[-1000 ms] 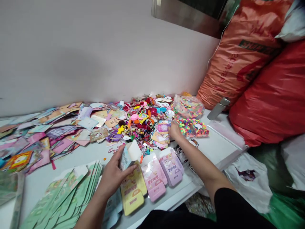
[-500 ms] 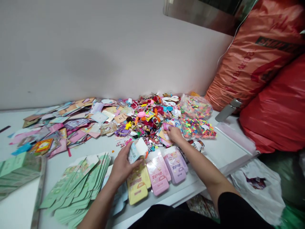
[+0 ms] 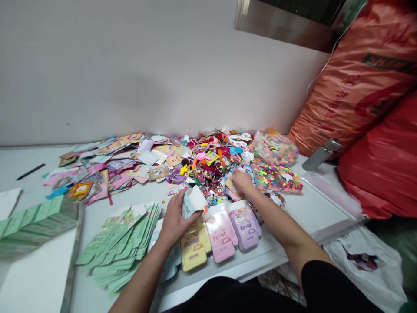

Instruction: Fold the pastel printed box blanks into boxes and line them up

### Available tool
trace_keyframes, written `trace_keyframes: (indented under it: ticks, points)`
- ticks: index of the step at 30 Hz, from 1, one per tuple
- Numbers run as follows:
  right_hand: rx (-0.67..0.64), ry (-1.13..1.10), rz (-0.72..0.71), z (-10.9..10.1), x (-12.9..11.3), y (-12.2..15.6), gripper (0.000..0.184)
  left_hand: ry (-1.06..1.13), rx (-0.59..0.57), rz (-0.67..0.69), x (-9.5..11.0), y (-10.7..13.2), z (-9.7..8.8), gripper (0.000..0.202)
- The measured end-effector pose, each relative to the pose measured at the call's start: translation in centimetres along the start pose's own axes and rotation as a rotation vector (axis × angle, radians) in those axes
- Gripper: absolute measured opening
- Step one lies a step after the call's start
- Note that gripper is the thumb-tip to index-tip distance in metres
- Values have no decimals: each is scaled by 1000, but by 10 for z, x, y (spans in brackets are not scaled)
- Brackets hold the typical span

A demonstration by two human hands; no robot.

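My left hand (image 3: 174, 221) is closed round a small pale-blue paper box (image 3: 192, 201) with its white flap up, held just above the stacks of flat yellow boxes (image 3: 193, 252), pink boxes (image 3: 220, 239) and lilac boxes (image 3: 244, 224) near the table's front edge. My right hand (image 3: 241, 180) reaches into the heap of small colourful trinkets (image 3: 211, 163) at the back, its fingers curled down among them. What the right fingers hold is hidden.
A fan of flat green boxes (image 3: 124, 243) lies at the front left, more green boxes (image 3: 29, 221) further left. Loose printed cards (image 3: 107, 167) spread along the wall. Clear bags of neon bits (image 3: 275, 167) sit right of the trinkets. Orange sack (image 3: 352, 82) and red sack (image 3: 384, 165) lean at right.
The view has swung left, showing more of the table's left side. My right hand has drawn back slightly within the trinket heap. My left hand keeps holding the blue box.
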State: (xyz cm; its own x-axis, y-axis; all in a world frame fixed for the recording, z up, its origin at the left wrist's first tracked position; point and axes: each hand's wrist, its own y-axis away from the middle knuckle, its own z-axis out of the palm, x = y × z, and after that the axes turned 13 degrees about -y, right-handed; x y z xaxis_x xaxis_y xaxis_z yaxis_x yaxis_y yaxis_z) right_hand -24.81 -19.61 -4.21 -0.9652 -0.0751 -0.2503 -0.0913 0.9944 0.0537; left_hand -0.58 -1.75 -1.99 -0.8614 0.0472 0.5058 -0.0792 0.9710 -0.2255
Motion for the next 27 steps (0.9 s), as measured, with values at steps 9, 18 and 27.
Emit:
trace_keyframes:
  ticks: [9, 18, 27]
  points:
    - [305, -289, -86, -41, -8, 33, 33, -171, 91, -44, -7, -1, 7, 68]
    - [210, -1493, -172, -20, -94, 131, 31, -199, 53, -106, 14, 2, 12, 70]
    - [168, -1469, -142, 12, -90, 143, 37, -316, 112, -70, 9, 8, 15, 73]
